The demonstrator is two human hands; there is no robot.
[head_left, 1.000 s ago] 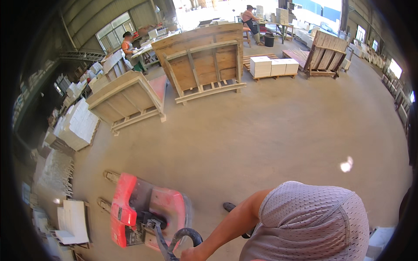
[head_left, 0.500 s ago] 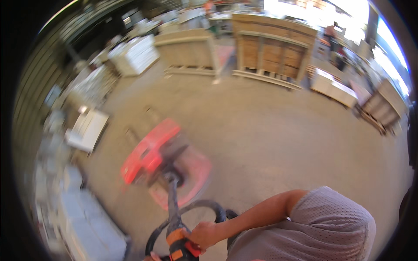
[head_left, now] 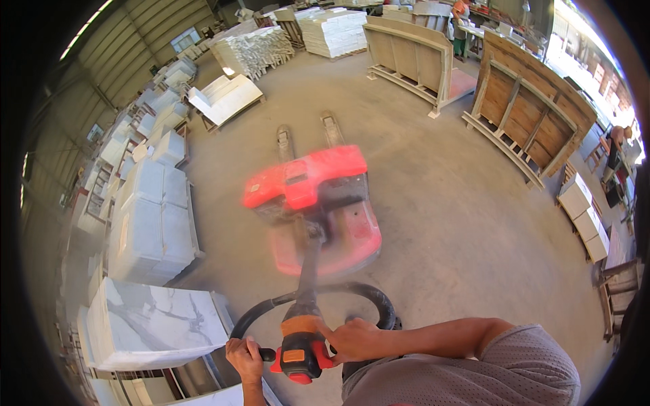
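Observation:
A red electric pallet truck stands in front of me, its two metal forks pointing away along the floor. Its black tiller arm runs back toward me, ending in an orange, black and red control handle. My left hand is closed around the handle's left side, at the end of a black curved loop. On the right side of the handle, my right hand is closed, its thumb side against the orange part. The palm sides of both hands are hidden. Motion blurs the truck body.
Marble slabs and stacked white blocks line the left. A low pallet of white slabs lies beyond the forks. Wooden crates stand far right, near stacked white boxes. One person works at the back, another at right.
The view has swung left, so slabs and crates sit further right in it. The truck now points more straight ahead. My left hand has come fully into sight; my right hand stays on the handle.

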